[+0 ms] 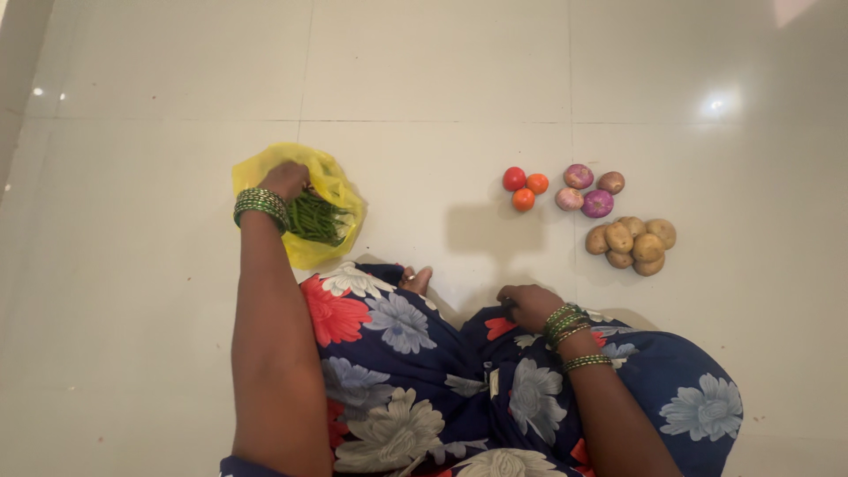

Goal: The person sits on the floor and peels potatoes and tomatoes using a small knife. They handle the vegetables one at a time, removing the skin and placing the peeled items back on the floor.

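Left hand (284, 179): reaches out to the far left and sits in the mouth of the yellow plastic bag (331, 185); the fingers curl down among the contents, but whether they have closed on anything I cannot tell — the back of the hand hides the fingertips.

Green beans (316, 218): a loose bundle inside the bag, just right of and slightly nearer than the left hand, touching or almost touching it. The pods lie roughly side by side, their long axis running from the far left toward the near right.

Right hand (528, 305): rests curled on the knee of the dark blue flowered garment (397, 353), near the body; it holds nothing that shows, and it is well apart from the bag.

Nearer hand: the left by a wide margin — the beans lie directly under its wrist side, while the right would have to cross the whole lap.

Tomatoes (525, 188): three, clustered on the pale tiled floor (442, 71), far and slightly right of the right hand.

Onions (585, 192): purple-skinned, just right of the tomatoes.

Potatoes (631, 244): a small heap, nearer than the onions and to the right.

Toes (415, 281): peek out from the hem, between the two hands.
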